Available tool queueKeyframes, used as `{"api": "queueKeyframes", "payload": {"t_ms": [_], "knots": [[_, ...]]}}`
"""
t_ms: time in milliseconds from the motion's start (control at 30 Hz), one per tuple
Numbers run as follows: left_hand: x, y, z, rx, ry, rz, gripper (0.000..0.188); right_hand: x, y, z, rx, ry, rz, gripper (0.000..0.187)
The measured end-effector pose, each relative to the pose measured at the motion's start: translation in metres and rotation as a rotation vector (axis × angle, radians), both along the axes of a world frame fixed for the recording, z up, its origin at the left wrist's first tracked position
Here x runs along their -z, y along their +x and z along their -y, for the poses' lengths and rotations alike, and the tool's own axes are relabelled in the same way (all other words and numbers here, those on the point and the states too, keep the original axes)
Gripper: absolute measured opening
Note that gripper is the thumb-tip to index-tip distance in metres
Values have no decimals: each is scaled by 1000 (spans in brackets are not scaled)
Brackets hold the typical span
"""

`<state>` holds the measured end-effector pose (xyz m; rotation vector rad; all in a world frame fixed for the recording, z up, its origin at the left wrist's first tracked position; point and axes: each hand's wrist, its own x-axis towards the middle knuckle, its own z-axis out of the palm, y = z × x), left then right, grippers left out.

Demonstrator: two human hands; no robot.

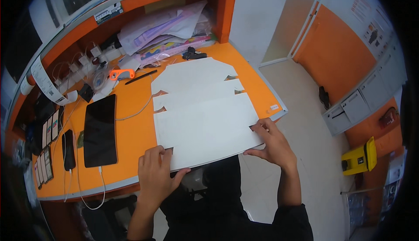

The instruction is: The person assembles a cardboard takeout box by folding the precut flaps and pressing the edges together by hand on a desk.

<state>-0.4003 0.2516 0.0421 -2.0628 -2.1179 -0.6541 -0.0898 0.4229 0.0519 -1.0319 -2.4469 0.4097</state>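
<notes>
A large white die-cut cardboard sheet lies flat on the orange desk, its near edge jutting past the desk's front. Small notches are cut into both of its long sides, and its far corners are slanted. My left hand grips the near left corner, fingers on top and thumb at the lower edge. At the near right corner my right hand holds the sheet the same way, with the thumb along the bottom edge. Both hands are closed on the card; the fingertips partly cover the notches there.
Left of the sheet lie a black tablet with a white cable, a black phone and a black pen. An orange-grey tape dispenser sits farther back. Plastic packages fill the shelf. A yellow bin stands right.
</notes>
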Motion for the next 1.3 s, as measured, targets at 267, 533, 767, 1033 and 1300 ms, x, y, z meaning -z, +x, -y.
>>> {"api": "queueKeyframes", "payload": {"t_ms": [267,533,767,1033,1300], "knots": [[1,-4,-1,53,35,-3,66,-3,3,-4,-60,74,77,62],[-9,-1,-7,58,43,45,68,-7,5,-5,-64,59,-42,69],[-12,2,-6,49,24,94,67,-23,-15,15,-7,299,196,75],[-15,1,-2,109,-4,112,61,-13,-6,13,-33,183,129,61],[-16,-4,-4,128,-13,63,56,-16,-1,9,-49,145,118,56]]}}
